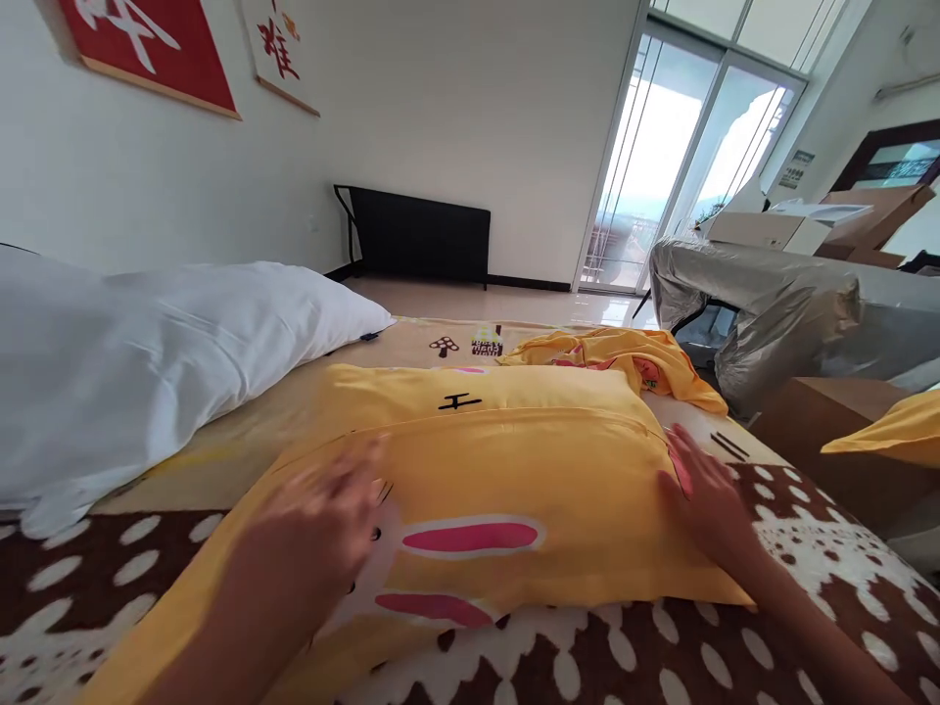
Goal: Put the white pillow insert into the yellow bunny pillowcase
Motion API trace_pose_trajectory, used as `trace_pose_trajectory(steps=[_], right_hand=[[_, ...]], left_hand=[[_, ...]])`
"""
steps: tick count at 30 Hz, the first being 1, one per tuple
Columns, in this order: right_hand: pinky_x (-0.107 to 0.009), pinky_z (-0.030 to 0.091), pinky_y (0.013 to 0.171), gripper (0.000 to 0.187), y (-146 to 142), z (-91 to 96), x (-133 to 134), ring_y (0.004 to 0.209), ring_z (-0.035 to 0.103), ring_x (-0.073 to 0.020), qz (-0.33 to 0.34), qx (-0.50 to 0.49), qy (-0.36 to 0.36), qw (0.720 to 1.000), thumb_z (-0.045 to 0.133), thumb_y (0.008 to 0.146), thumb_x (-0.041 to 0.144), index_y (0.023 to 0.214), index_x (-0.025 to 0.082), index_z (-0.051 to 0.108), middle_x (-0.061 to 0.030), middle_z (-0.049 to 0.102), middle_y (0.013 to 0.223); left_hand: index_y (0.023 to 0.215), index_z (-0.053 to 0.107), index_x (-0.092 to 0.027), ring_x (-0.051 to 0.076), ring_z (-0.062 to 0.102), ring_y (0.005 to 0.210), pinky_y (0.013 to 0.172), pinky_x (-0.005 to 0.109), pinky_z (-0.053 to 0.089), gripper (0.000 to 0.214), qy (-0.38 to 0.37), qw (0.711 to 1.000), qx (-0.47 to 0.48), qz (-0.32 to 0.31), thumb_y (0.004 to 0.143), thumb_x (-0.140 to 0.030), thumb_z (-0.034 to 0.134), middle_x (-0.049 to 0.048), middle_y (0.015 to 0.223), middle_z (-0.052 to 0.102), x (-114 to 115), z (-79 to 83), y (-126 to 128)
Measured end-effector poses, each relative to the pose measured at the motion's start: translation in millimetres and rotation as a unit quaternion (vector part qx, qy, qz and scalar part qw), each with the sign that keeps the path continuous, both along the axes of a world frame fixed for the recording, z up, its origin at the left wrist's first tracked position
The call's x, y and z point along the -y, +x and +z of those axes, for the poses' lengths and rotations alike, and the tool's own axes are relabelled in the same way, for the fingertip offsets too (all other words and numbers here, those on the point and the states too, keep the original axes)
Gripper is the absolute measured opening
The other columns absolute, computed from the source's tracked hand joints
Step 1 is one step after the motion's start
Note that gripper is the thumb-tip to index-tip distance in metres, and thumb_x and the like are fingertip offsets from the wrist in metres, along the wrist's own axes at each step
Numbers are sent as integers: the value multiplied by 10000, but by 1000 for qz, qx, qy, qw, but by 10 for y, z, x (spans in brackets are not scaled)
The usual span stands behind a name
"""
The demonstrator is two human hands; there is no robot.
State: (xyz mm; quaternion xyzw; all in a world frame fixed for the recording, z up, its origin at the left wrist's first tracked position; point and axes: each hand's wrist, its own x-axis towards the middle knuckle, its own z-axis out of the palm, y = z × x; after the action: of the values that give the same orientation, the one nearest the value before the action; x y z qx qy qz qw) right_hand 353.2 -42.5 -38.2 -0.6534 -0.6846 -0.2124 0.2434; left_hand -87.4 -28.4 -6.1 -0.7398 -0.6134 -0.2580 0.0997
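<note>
A yellow pillow (514, 470) with a printed white rabbit and pink ears lies flat in front of me, a seam or flap edge running across its far part. Over its left part is my left hand (315, 529), blurred by motion, fingers stretched forward; whether it presses on the cloth I cannot tell. My right hand (705, 490) rests against the pillow's right edge with its fingers spread. Behind the pillow's far right corner lies a crumpled yellow cloth (624, 357) with pink print.
A brown and cream patterned blanket (632, 656) lies under the pillow. White pillows (242, 323) are at the left. On the right stand a cardboard box (815, 441) with yellow cloth (896, 431) above it, and plastic-wrapped furniture (771, 304). A black panel (418, 235) leans by the far wall.
</note>
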Motion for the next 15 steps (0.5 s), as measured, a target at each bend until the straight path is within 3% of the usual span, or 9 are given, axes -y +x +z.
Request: trace_pose_trajectory(steps=[1,3,6,8,10,15], right_hand=[[-440,320,1073,571,-294,156,-123,1347,374,-242,34,-9,-7,999,299,935,421,1441,157,321,-130,381,1469],[-431,285,1099,587,-842,366,-339,1389,298,-217,99,-21,-43,994,294,946,424,1470,164,258,-107,304,1511],[-429,221,1132,576,-1367,412,-557,1412,240,-203,178,-14,-102,979,301,949,465,1464,207,294,-73,273,1526],[-434,191,1142,556,-1442,339,-665,1413,237,-197,202,-6,-134,970,305,947,495,1446,251,336,-44,276,1526],[-444,166,1148,556,-1316,256,-781,1417,223,-191,194,-10,-144,970,297,944,521,1446,283,332,-19,253,1535],[-447,155,1152,595,-524,15,-1065,1427,188,-180,70,-90,-168,979,225,941,551,1463,273,294,-13,254,1536]], left_hand=[[1392,423,-242,265,490,1245,1081,461,353,546,9,999,-16,-40,868,-352,317,39,1393,502,-102,125,293],[1403,398,-167,236,437,1302,1101,458,327,531,12,994,-41,-100,898,-278,276,85,1401,487,-318,259,784],[1421,362,-199,242,339,1369,1118,518,275,513,-8,991,-53,-123,931,-326,278,81,1469,383,-596,180,1118],[1423,352,-252,230,314,1383,1128,516,255,508,-26,987,-64,-146,941,-398,284,58,1489,346,-713,37,1058],[1429,325,-304,202,290,1394,1139,488,247,513,-37,984,-72,-161,941,-455,279,22,1505,317,-773,-99,840],[1453,251,-316,191,256,1408,1133,483,240,538,-20,995,-74,-61,938,-469,259,0,1527,271,-794,-443,29]])
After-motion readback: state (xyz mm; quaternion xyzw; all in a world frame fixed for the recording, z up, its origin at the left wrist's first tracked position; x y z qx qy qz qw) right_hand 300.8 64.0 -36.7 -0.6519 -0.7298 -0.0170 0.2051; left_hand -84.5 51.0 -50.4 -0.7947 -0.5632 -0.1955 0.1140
